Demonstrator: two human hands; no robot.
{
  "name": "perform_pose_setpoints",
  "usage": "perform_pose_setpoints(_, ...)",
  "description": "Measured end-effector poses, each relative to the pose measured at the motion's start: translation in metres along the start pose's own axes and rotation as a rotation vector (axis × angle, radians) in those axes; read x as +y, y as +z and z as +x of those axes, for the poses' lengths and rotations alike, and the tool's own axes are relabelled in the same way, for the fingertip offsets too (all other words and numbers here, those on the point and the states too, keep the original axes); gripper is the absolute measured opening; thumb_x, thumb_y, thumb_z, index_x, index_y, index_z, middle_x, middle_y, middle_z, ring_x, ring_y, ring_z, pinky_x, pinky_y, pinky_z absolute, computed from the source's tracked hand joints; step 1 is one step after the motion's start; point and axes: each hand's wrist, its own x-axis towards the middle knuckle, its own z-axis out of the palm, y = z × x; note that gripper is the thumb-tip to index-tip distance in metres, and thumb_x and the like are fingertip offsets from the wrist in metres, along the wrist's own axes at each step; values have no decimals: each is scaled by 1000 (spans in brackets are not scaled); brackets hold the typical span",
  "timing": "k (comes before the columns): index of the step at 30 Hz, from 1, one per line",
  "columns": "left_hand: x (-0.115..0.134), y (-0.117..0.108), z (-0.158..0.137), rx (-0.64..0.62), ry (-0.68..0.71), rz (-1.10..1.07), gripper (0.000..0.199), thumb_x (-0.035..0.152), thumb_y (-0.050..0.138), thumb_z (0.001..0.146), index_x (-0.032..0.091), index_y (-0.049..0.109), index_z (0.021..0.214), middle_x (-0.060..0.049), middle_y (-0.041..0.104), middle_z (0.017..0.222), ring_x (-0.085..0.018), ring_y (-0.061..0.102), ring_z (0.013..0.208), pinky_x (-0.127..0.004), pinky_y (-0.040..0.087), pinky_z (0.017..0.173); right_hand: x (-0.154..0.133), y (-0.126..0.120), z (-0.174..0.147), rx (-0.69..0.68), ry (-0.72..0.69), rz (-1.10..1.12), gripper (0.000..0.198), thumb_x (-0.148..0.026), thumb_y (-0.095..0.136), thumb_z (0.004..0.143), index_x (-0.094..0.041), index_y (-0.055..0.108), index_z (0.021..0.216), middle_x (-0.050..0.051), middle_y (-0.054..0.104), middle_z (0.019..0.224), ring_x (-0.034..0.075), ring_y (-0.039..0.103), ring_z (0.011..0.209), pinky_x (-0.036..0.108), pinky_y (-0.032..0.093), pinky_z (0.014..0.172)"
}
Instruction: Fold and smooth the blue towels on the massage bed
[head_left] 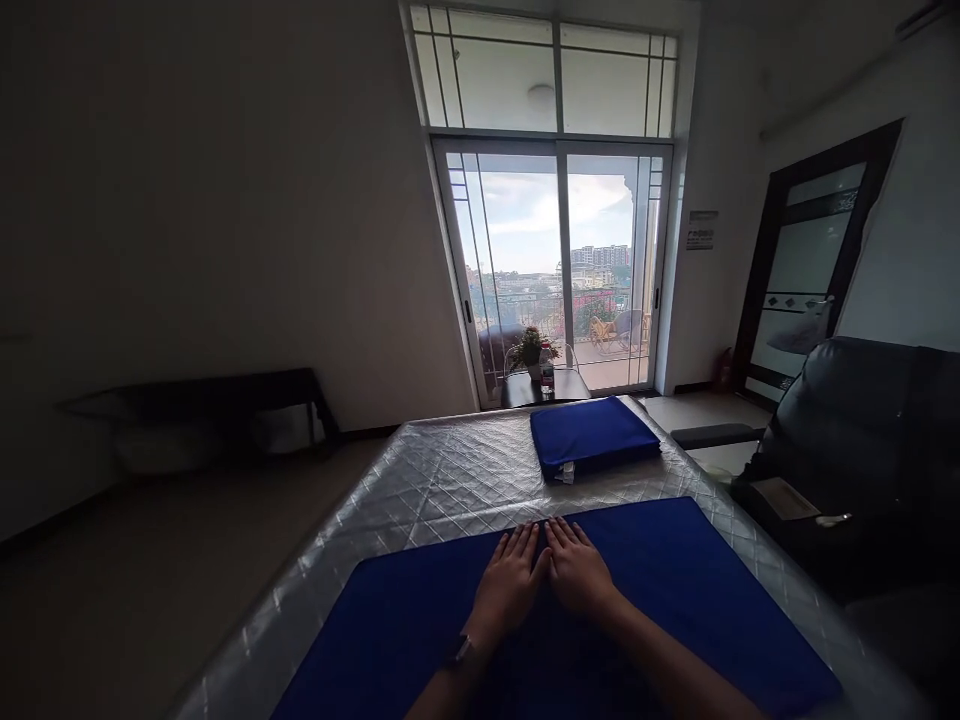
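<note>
A blue cloth lies spread flat on a table with a silvery quilted cover. My left hand rests palm down near the cloth's far edge, fingers stretched out. Beside it, my right hand lies flat in the same way, and the two thumbs meet or nearly meet. Neither hand grips anything. Beyond them, toward the far right corner of the cover, sits a folded stack of blue cloth with a small white label on its near side. The near part of the spread cloth runs out of view.
A black armchair stands close on the right, with a flat brown item on it. Past the far edge is a small dark table with a plant and a bottle. A low dark bench is along the left wall.
</note>
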Motion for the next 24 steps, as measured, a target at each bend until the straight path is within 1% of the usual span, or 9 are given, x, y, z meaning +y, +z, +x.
perform_pose_setpoints(4,-4,0,0,-59,-94,-50,57,45,25,107,17,38,155,-13,42,159,-27,34,150,-51,35,121,3,-4,-1,-15,27,-15,65,-39,22,103,-8,28,159,9,24,165,20,17,155,41,10,127)
perform_pose_setpoints(7,-32,4,-15,-118,-190,-68,58,47,27,106,18,38,156,-12,38,161,-26,33,151,-50,33,122,34,-19,-11,-29,71,-56,67,-46,20,104,-10,28,160,8,23,166,20,16,155,42,10,127)
perform_pose_setpoints(9,-70,6,-38,-131,-247,-40,54,43,30,105,23,42,154,-10,39,161,-25,33,151,-49,31,123,73,-35,-23,-23,141,-104,68,-48,19,104,-12,28,160,6,22,166,21,15,155,42,10,127)
perform_pose_setpoints(11,-118,8,-70,-140,-312,14,52,39,32,103,26,45,152,-8,41,161,-25,34,150,-48,30,122,121,-52,-39,-12,246,-160,68,-49,20,103,-12,30,160,7,22,166,21,15,155,43,11,127)
perform_pose_setpoints(12,-143,9,-88,-149,-346,47,53,36,34,102,25,46,152,-8,41,161,-25,34,150,-48,30,122,145,-59,-47,-11,305,-188,67,-46,20,103,-11,32,159,7,23,166,21,16,155,43,11,127)
perform_pose_setpoints(14,-187,11,-121,-158,-425,111,53,34,36,98,25,52,148,-8,44,158,-27,38,148,-49,33,120,187,-67,-59,20,343,-238,64,-37,20,102,-9,35,157,9,25,166,21,15,155,43,13,127)
perform_pose_setpoints(16,-216,13,-147,-164,-454,155,53,36,40,94,27,59,143,-7,48,156,-29,40,147,-49,35,119,215,-67,-66,42,387,-283,65,-36,21,101,-5,33,157,12,25,165,22,15,155,43,15,126)
perform_pose_setpoints(19,-232,17,-163,-176,-459,160,55,43,41,92,27,61,141,-5,48,157,-31,37,149,-51,36,118,227,-61,-68,91,438,-317,70,-44,20,102,-5,29,159,12,25,166,23,16,155,44,16,126)
perform_pose_setpoints(24,-223,14,-159,-163,-462,94,58,44,32,93,25,61,140,-6,48,157,-33,34,150,-57,32,118,226,-55,-67,105,436,-350,72,-47,18,101,-7,29,159,9,25,166,22,16,155,43,15,126)
